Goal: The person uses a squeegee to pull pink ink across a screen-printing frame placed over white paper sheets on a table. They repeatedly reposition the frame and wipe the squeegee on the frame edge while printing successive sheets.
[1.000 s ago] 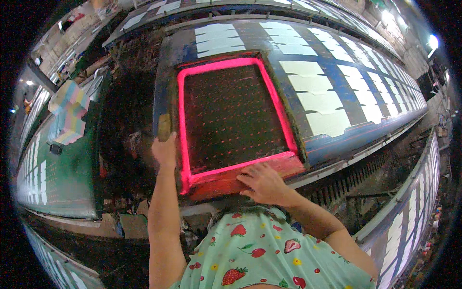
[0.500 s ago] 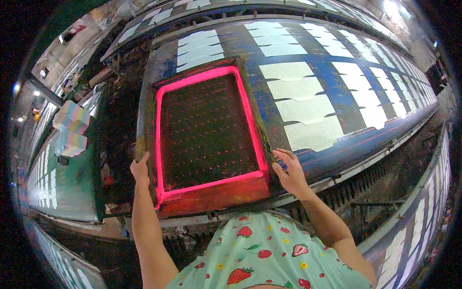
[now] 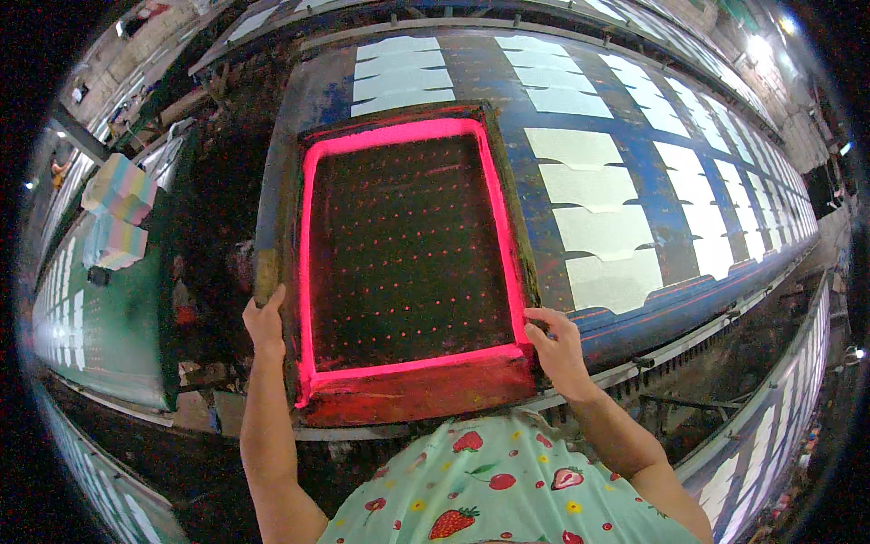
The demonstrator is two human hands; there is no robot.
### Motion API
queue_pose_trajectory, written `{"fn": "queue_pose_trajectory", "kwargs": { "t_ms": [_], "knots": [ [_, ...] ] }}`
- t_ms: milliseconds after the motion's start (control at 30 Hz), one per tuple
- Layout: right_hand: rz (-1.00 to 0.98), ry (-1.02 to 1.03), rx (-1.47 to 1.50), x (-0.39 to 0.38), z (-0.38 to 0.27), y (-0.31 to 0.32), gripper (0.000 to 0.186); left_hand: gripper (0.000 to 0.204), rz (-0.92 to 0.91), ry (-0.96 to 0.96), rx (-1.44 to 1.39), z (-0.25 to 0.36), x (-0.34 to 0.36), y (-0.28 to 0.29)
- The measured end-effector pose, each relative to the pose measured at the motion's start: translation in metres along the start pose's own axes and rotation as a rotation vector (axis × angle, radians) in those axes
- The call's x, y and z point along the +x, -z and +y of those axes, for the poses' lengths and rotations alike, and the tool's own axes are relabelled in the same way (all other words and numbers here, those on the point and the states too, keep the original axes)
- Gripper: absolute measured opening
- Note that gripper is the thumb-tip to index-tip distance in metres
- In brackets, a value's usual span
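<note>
A screen-printing frame (image 3: 412, 400) lies flat on the long dark table, with a bright pink ink band around its dark mesh and rows of small pink dots across it. My left hand (image 3: 265, 324) is closed at the frame's left side near the front corner, its fingertips partly hidden. On the opposite side, my right hand (image 3: 557, 349) pinches the frame's right edge between thumb and fingers. Just right of the frame lies a column of pale cut pieces (image 3: 594, 231), laid edge to edge.
More pale pieces (image 3: 403, 68) lie in rows beyond the frame and along the table (image 3: 625, 331) to the far right. At left, a stack of pastel striped bundles (image 3: 118, 190) stands by a green table (image 3: 127, 335). A rail (image 3: 652, 358) runs along the near edge.
My right hand's fingers, spread beside the frame before, are now closed on its edge. My left hand stays at the left side. The whole view has shifted slightly.
</note>
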State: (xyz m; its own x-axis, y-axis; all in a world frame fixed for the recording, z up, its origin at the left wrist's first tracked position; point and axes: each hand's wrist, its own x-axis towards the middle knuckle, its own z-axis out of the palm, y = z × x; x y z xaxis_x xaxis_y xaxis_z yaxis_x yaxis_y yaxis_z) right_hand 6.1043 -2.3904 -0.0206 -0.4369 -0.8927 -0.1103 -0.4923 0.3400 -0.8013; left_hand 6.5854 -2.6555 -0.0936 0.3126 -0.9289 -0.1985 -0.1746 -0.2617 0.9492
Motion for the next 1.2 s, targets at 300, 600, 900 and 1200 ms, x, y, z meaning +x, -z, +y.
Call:
{"fn": "queue_pose_trajectory", "kwargs": {
  "t_ms": [300,600,900,1200],
  "knots": [
    [0.118,0.16,0.03,-0.009,-0.026,0.025,0.024,0.042,-0.082,0.116,-0.215,0.021,-0.003,0.003],
    [0.227,0.027,0.125,0.03,0.035,0.103,0.023,0.046,-0.013,0.026,-0.197,0.085,-0.074,-0.094],
    [0.301,-0.069,0.158,0.071,0.162,0.232,0.023,0.05,-0.017,0.018,-0.247,0.093,-0.182,-0.257],
    [0.34,-0.061,0.249,0.082,0.247,0.33,0.022,0.046,-0.14,-0.066,-0.344,0.083,-0.264,-0.358]
  ]
}}
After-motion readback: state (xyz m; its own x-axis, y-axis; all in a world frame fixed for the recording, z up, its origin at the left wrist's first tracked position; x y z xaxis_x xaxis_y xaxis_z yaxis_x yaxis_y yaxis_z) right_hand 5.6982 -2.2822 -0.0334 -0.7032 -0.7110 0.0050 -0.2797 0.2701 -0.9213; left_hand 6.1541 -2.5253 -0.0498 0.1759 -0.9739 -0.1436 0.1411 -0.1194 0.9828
